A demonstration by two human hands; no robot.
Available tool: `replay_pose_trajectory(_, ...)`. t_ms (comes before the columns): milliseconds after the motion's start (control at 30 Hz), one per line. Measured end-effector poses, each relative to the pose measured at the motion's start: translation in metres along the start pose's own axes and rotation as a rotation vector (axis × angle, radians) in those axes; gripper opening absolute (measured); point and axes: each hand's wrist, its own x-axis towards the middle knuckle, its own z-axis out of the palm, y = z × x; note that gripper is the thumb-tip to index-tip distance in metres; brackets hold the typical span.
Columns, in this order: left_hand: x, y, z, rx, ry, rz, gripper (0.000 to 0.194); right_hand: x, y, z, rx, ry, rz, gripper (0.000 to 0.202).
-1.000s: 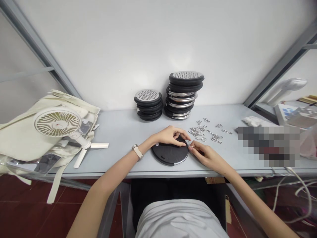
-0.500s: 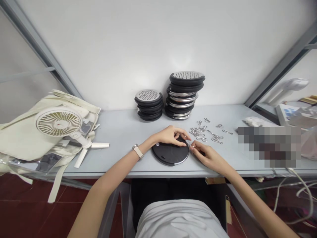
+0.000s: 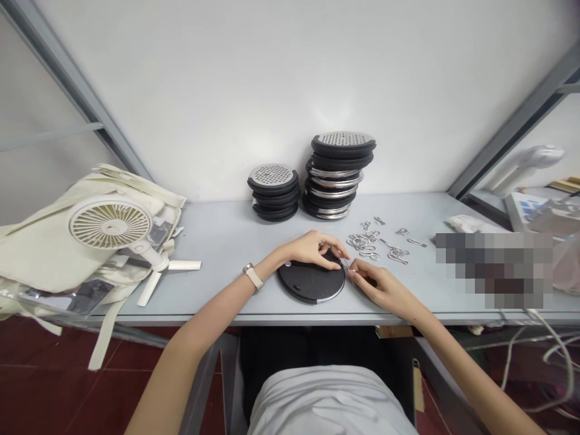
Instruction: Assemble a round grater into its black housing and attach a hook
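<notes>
A round black disc point(image 3: 312, 285) with a silver strip showing along part of its rim lies flat on the table near the front edge. My left hand point(image 3: 317, 249) reaches over its far side, thumb and fingers bent and closed at the disc's right edge. At that same edge, my right hand point(image 3: 374, 281) pinches a small shiny metal clip point(image 3: 348, 266) between thumb and forefinger; the fingers hide much of it. Just beyond my right hand lies a loose pile of metal clips point(image 3: 361, 241), with several more scattered to its right.
Behind the disc stand a short stack of black discs point(image 3: 275, 199) and a taller stack point(image 3: 338, 181), both topped with perforated metal plates. A cream bag point(image 3: 40, 248) and a white fan point(image 3: 111, 225) lie at the left. White plastic point(image 3: 466, 223) and a blurred-out patch are at the right.
Both hands stay at the disc's right edge. The disc appears turned very slightly under my left hand, and the clip in my right hand has shifted a little.
</notes>
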Motion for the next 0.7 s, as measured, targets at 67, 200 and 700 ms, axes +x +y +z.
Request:
replay_pose_trajectory(67, 0.0002, -0.0008, 0.0, 0.002, -0.002, 0.005, 0.039, 0.0001, -0.0001, -0.0004, -0.016, -0.003, -0.005, 0.028)
replay_pose_trajectory(200, 0.0008, -0.0034, 0.0, 0.016, -0.013, 0.029, 0.038, 0.0007, -0.0001, -0.0011, -0.035, -0.01, -0.019, 0.03)
replay_pose_trajectory(700, 0.0016, -0.0021, -0.0005, 0.128, -0.044, 0.059, 0.03, 0.0016, 0.0004, 0.0, -0.069, 0.018, -0.02, 0.032)
